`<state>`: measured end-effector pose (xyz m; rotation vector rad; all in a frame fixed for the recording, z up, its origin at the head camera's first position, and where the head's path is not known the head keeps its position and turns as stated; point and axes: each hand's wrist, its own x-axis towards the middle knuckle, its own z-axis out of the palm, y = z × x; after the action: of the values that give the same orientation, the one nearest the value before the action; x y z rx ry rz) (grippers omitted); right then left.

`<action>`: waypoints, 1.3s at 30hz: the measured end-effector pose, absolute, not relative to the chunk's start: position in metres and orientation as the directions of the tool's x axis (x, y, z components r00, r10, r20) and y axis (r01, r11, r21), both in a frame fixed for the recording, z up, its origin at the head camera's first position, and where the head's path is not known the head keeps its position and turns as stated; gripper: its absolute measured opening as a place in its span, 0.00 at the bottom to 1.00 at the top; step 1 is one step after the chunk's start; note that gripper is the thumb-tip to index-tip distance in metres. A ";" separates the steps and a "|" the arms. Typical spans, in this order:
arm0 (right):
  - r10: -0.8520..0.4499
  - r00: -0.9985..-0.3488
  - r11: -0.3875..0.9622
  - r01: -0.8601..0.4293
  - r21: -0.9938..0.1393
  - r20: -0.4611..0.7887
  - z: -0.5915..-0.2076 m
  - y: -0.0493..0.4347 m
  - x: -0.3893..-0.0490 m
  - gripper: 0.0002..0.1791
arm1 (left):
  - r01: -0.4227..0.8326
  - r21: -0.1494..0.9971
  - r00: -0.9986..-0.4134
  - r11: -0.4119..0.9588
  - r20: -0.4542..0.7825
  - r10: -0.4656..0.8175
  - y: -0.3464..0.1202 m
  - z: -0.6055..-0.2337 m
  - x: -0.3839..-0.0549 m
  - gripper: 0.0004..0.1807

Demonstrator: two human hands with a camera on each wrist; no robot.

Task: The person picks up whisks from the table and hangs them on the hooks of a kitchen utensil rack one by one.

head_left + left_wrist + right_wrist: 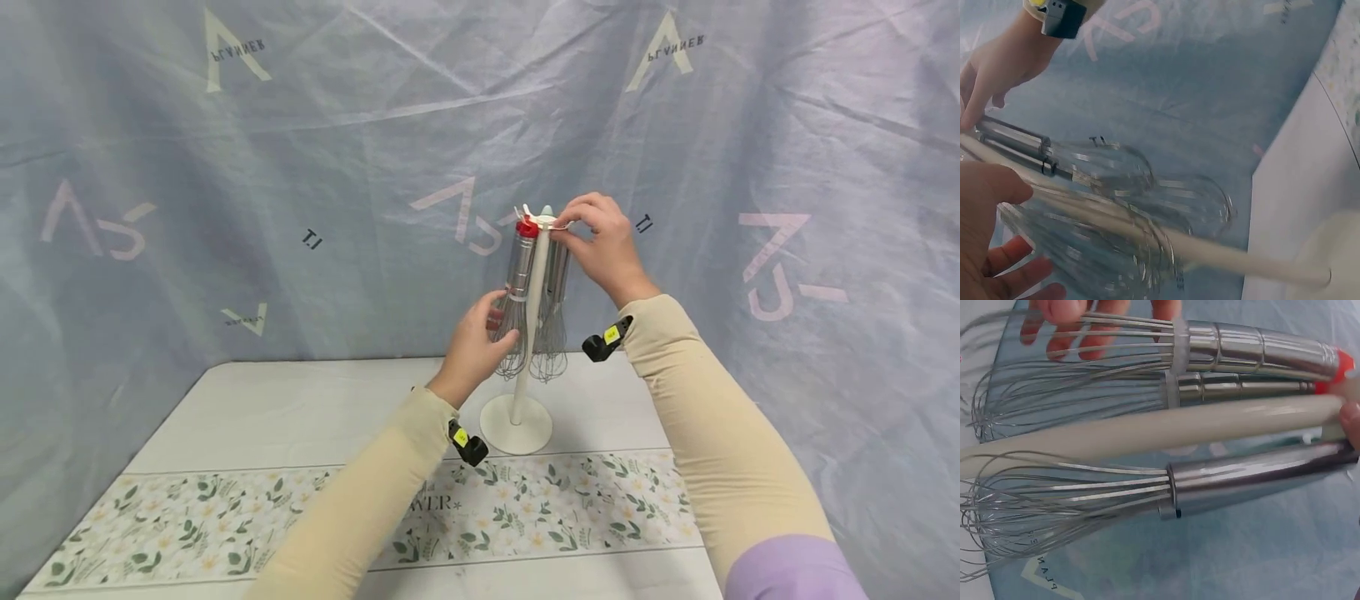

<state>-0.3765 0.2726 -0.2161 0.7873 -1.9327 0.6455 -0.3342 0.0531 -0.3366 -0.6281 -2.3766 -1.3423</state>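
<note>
A cream utensil stand [535, 308] stands upright, several metal whisks hanging from its top. On the left side hang whisks with ribbed steel handles [1229, 347] and red ends. A whisk with a smooth steel handle [1260, 478] hangs on the right. My left hand [478, 342] is beside the left whisks' wire loops [1085, 340], its thumb and fingers spread apart. At the top of the stand, my right hand [600, 237] pinches the hooked rim between thumb and fingers. Its fingertips partly hide the hook there.
The stand's round base [517, 446] sits on a white table with a floral printed band [225, 517]. A grey-blue printed cloth [360, 275] hangs close behind the table and along its sides.
</note>
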 end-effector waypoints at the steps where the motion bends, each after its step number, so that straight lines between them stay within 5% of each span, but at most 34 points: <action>1: -0.251 -0.377 0.657 -0.743 -0.129 0.891 -0.217 0.275 -0.377 0.06 | 0.526 0.715 -0.847 0.460 0.487 0.211 0.051 -0.338 -0.334 0.35; 8: -0.211 -0.488 0.600 -0.749 -0.282 0.847 -0.218 0.289 -0.380 0.07 | 0.499 0.739 -0.864 0.452 0.465 0.194 0.020 -0.351 -0.330 0.34; 16: -0.154 -0.635 0.340 -0.754 -0.562 0.757 -0.221 0.292 -0.384 0.09 | 0.447 0.820 -0.893 0.359 0.436 0.116 -0.043 -0.381 -0.312 0.33; 25: -0.113 -0.639 0.290 -0.754 -0.589 0.761 -0.222 0.287 -0.386 0.06 | 0.353 0.858 -0.928 0.372 0.373 0.021 -0.092 -0.404 -0.304 0.34; 39: -0.122 -0.631 0.425 -0.730 -0.534 0.766 -0.210 0.258 -0.356 0.09 | 0.124 0.891 -0.987 0.437 0.157 -0.040 -0.111 -0.451 -0.317 0.36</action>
<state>-0.3559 0.2577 -0.2099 0.7172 -2.0317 1.2044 -0.3174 -0.1108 -0.4512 -0.0745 -2.5285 -1.5880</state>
